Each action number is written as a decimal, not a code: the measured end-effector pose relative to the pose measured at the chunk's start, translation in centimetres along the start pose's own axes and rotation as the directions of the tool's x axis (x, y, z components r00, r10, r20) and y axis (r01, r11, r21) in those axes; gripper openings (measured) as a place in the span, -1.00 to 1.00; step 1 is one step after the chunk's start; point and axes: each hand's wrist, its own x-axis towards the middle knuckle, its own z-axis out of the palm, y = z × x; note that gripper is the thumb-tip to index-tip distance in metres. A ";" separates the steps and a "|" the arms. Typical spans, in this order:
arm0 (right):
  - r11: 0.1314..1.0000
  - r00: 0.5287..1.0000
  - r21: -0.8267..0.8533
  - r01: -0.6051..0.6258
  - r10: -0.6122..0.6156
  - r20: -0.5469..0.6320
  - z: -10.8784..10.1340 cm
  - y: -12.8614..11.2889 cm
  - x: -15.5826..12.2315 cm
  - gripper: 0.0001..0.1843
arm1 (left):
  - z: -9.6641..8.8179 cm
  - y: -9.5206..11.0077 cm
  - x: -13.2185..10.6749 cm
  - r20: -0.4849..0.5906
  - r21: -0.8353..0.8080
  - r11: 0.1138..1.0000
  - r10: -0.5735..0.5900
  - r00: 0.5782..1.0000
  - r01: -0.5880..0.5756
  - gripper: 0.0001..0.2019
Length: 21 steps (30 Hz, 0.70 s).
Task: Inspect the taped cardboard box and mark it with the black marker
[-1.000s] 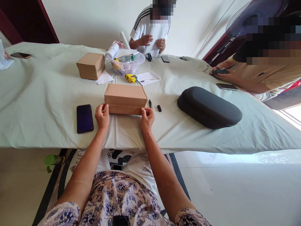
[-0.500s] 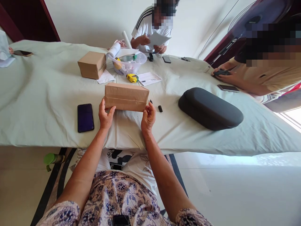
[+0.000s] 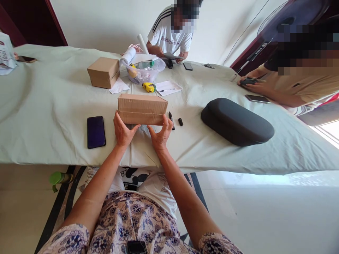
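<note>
A brown cardboard box [image 3: 142, 109] is between my two hands, its long side with a taped seam facing me. My left hand [image 3: 124, 132] grips its lower left corner, the thumb stretched inward under the front edge. At the lower right corner my right hand [image 3: 160, 134] grips it too, fingers up against the end and thumb pointing inward. Whether the box's underside touches the table is hidden. Just right of my right hand lies an uncapped black marker [image 3: 171, 121], with its black cap [image 3: 180, 121] beside it. A dark phone [image 3: 96, 132] lies left of my left hand.
Behind the box are a second cardboard box [image 3: 103, 73], a clear plastic basin [image 3: 145, 76] of items, a yellow tape measure [image 3: 149, 87] and a white paper [image 3: 169, 88]. A black case [image 3: 237, 121] sits to the right. Other people sit across and at the right.
My right hand has shifted left along the box, uncovering the marker. Both thumbs have swung inward below the box. The person across has lowered their paper.
</note>
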 end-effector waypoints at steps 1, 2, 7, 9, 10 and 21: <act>1.000 1.000 -0.016 -0.002 0.002 0.001 0.1 -0.1 -0.1 -0.14 | 0.1 0.2 -0.1 -0.003 0.014 1.000 -0.004 1.000 0.004 0.25; 1.000 1.000 -0.025 -0.005 0.005 0.004 0.2 -0.2 -0.1 -0.11 | 0.1 0.4 -0.2 -0.006 0.027 1.000 -0.011 1.000 0.011 0.27; 0.997 0.999 -0.067 -0.049 0.049 0.004 0.2 -0.3 -0.2 -0.08 | 0.2 0.7 -0.5 0.003 0.051 0.998 -0.025 1.000 0.025 0.27; 0.997 0.999 -0.063 -0.052 0.052 0.001 0.1 -0.1 -0.2 -0.12 | 0.3 0.6 -0.5 0.009 0.046 0.999 -0.029 1.000 0.029 0.26; 0.998 0.999 -0.053 -0.046 0.046 -0.001 0.1 0.0 -0.2 -0.14 | 0.3 0.4 -0.4 0.010 0.043 0.998 -0.035 0.999 0.034 0.26; 0.970 0.976 0.220 -0.104 0.142 -0.163 0.1 1.0 0.2 -0.57 | 0.5 -1.7 0.1 -0.012 -0.099 0.994 -0.049 0.999 0.047 0.08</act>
